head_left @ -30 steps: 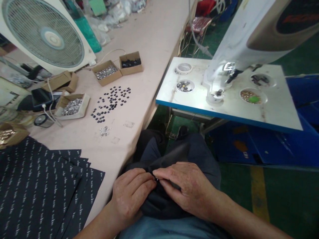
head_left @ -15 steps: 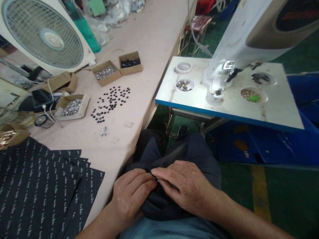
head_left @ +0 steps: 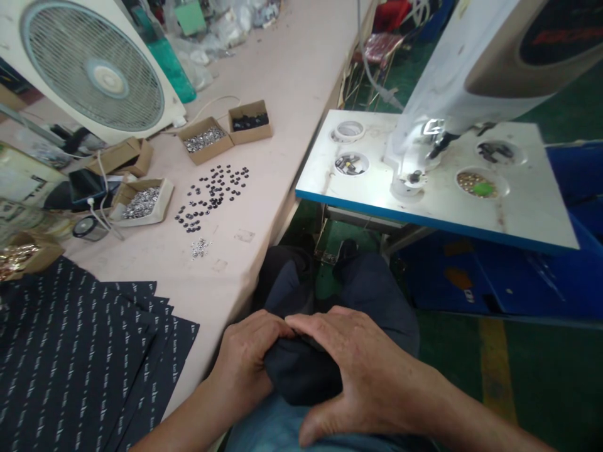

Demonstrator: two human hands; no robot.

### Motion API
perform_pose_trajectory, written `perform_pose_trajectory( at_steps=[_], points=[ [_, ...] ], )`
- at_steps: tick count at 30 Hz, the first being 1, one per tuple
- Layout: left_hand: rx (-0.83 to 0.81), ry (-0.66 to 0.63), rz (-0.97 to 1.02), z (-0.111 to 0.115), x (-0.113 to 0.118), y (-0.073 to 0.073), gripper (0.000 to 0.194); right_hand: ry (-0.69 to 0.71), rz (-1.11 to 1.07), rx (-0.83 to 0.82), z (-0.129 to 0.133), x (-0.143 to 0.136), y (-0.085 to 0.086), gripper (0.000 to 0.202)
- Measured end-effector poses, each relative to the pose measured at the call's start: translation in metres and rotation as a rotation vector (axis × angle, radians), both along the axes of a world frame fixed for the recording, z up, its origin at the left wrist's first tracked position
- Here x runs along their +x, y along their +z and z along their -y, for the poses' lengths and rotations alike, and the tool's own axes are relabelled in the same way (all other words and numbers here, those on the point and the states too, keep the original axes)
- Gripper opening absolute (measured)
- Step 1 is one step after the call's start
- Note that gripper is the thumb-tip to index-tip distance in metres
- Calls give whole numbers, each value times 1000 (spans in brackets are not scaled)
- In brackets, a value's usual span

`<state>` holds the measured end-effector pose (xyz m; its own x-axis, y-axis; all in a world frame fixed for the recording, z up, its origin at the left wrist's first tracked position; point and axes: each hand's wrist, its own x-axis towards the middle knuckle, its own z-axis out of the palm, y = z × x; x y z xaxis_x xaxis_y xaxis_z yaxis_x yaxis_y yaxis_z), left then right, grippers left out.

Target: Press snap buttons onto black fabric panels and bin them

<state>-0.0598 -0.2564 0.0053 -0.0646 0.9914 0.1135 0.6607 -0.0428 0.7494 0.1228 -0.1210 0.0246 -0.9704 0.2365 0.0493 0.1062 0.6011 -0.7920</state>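
A piece of black fabric (head_left: 304, 373) is bunched up in my lap between both hands. My left hand (head_left: 247, 351) grips its left edge, with the fingertips folded behind the cloth and out of sight. Over the right side lies my right hand (head_left: 362, 370), its fingers along the top edge and its thumb spread away below. The index fingers of the two hands nearly meet at the top. Whether a small metal part sits in the cloth there, I cannot tell.
On the table (head_left: 230, 276) at left are loose black snap caps (head_left: 217, 198), small silver pieces (head_left: 201, 248), boxes of fasteners (head_left: 205, 141), printed dark sheets (head_left: 85, 358) and a fan (head_left: 103, 81). A press machine (head_left: 414, 163) stands on a white blue-edged board (head_left: 367, 188) at right.
My right thumb has swung down away from the fingers, and the black fabric is turned upward between my hands. A small shiny bit seen at the fingertips earlier is now hidden.
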Motion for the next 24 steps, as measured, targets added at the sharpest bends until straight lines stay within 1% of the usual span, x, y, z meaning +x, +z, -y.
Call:
perform_pose_trajectory(
  at_steps=[2, 4, 7, 10, 13, 15, 18, 22, 24],
  points=[
    [-84, 44, 9, -1, 0, -1, 16, -11, 49, 38, 7, -4, -7, 73],
    [-174, 87, 24, -2, 0, -1, 17, -38, 65, 70, 11, -9, -15, 58],
    [-335, 140, 75, -7, -1, -1, 20, -75, 64, 26, 9, -16, -25, 55],
    [-504, 156, 175, -14, -4, 2, 4, -107, 95, -129, 1, -21, -30, 55],
    [-618, 134, 343, -21, -9, 5, 16, -131, 105, -307, -8, -25, -29, 51],
    [-675, 99, 447, -25, -13, 7, 20, -130, 97, -396, -13, -27, -28, 50],
    [-741, 55, 539, -28, -19, 7, 21, -115, 119, -502, -18, -29, -28, 48],
    [-765, 18, 649, -28, -22, 4, 22, -101, 168, -655, -23, -28, -31, 46],
    [-781, 23, 693, -28, -22, 4, 22, -97, 172, -708, -25, -28, -32, 46]
  ],
)
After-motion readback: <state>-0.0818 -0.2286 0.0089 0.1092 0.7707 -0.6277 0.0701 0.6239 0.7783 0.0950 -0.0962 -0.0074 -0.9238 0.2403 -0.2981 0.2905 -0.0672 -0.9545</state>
